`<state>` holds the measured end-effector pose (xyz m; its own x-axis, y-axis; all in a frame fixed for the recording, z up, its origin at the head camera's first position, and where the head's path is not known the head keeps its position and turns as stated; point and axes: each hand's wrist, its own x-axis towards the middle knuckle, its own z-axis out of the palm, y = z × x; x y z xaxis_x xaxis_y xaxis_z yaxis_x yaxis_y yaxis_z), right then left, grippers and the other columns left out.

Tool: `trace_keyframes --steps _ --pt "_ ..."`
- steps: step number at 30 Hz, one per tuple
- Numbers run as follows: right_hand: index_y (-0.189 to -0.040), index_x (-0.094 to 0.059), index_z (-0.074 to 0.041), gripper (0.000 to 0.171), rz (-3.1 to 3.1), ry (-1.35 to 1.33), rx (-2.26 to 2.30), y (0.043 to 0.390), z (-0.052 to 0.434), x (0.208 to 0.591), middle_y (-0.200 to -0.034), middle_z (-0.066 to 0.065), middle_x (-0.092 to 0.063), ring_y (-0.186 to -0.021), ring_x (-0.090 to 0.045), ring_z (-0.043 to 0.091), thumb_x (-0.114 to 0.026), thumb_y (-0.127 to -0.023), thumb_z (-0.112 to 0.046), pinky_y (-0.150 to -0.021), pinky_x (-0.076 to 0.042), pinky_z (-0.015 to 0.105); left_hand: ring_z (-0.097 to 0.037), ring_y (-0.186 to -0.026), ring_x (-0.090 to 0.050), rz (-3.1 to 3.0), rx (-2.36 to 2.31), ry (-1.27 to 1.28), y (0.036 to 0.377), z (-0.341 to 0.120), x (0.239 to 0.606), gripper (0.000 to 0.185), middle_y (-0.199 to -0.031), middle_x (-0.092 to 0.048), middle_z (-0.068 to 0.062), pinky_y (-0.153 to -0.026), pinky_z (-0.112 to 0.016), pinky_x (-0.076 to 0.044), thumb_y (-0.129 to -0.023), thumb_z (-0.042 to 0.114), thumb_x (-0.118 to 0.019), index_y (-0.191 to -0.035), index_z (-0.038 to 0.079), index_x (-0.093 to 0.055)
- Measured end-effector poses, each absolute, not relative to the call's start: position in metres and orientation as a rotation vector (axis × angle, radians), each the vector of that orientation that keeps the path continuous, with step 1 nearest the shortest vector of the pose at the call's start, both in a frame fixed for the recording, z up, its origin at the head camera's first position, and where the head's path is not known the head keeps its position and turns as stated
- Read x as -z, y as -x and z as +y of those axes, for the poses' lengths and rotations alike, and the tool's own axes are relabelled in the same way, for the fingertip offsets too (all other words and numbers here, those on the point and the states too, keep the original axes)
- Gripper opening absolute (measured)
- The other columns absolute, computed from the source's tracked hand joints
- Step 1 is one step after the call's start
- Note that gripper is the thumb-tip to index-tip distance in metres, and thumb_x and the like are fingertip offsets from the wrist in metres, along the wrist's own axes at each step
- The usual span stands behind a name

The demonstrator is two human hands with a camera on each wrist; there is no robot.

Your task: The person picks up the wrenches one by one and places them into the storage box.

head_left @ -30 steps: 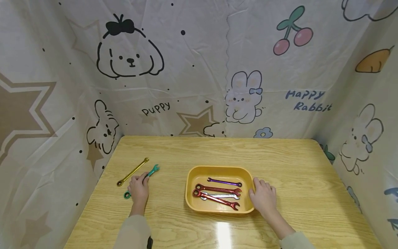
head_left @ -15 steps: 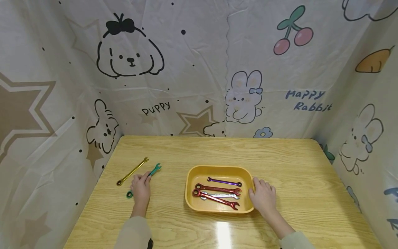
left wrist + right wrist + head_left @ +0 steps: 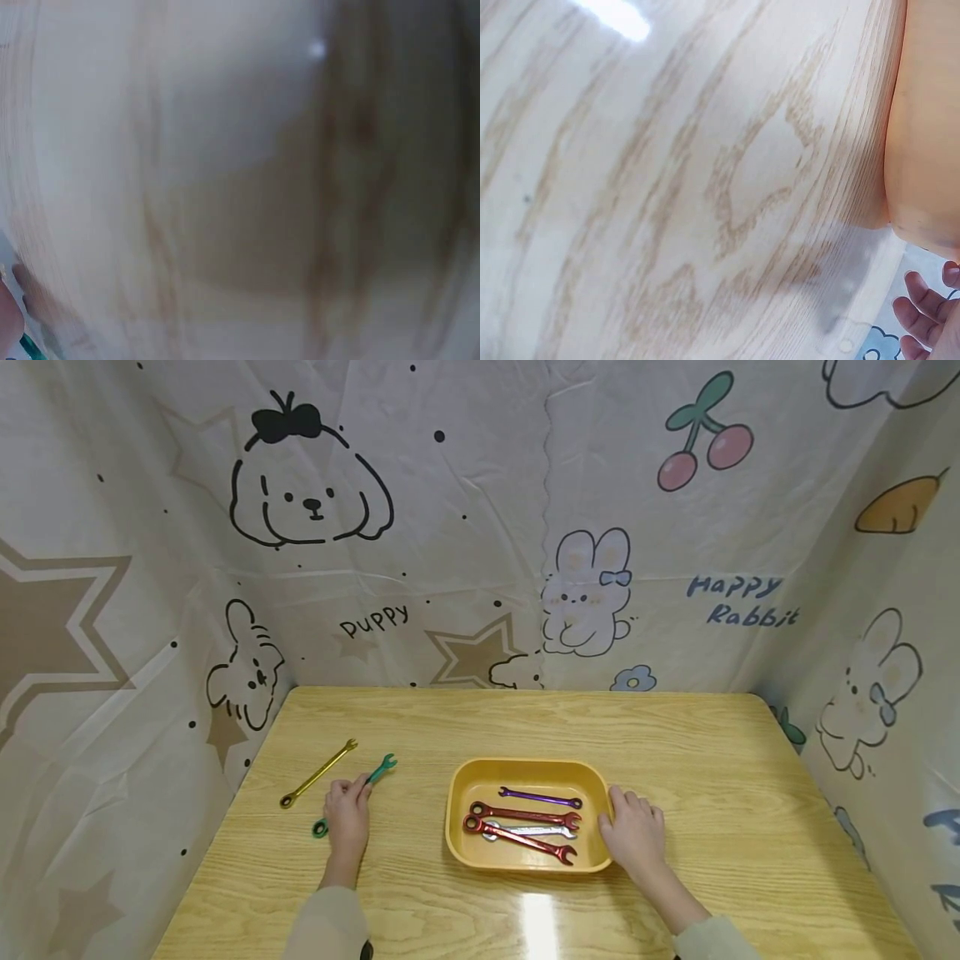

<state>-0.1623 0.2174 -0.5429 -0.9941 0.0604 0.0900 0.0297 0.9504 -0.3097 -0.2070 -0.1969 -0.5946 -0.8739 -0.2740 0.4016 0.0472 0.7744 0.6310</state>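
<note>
In the head view my left hand (image 3: 347,821) holds a green ratchet wrench (image 3: 382,767) between thumb and fingers. The wrench's open end points up and right; its ring end shows below the hand, and the middle is hidden. A yellow-gold ratchet wrench (image 3: 318,774) lies on the table just left of that hand. My right hand (image 3: 636,833) grips the right rim of a yellow tray (image 3: 454,814). Inside the tray lie a purple wrench (image 3: 542,797), a silver wrench (image 3: 546,831), a dark red wrench (image 3: 525,814) and a brighter red wrench (image 3: 525,842), partly overlapping.
The light wood table (image 3: 420,893) reaches to a patterned cloth (image 3: 480,560) at the back and both sides. In the left wrist view the table is blurred, with fingers and a bit of green at the lower left corner.
My left hand has shifted slightly to the right with the green wrench. The right hand, tray and yellow-gold wrench have stayed in place.
</note>
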Motion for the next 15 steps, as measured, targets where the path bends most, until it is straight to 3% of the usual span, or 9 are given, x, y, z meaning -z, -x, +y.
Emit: trace_keyframes --steps 5,15 --pt "-0.119 -0.050 -0.003 0.039 -3.011 0.069 -0.470 0.1621 0.2169 0.5427 -0.107 0.020 -0.057 -0.101 -0.050 0.038 -0.053 -0.086 -0.024 -0.089 -0.030 0.055 -0.034 -0.079 -0.045 -2.508 0.887 -0.176 0.2103 -0.1954 0.5982 0.023 -0.092 -0.049 -0.018 -0.070 -0.046 -0.032 -0.086 0.011 -0.061 -0.108 0.003 -0.065" --pt "-0.118 -0.050 -0.003 0.038 -3.030 0.078 -0.460 0.1631 0.2171 0.5407 -0.107 0.020 -0.056 -0.102 -0.049 0.039 -0.053 -0.086 -0.023 -0.090 -0.029 0.055 -0.031 -0.086 -0.044 -2.548 0.926 -0.180 0.2115 -0.1873 0.5923 0.025 -0.098 -0.048 -0.016 -0.072 -0.044 -0.032 -0.088 0.012 -0.059 -0.112 0.005 -0.064"
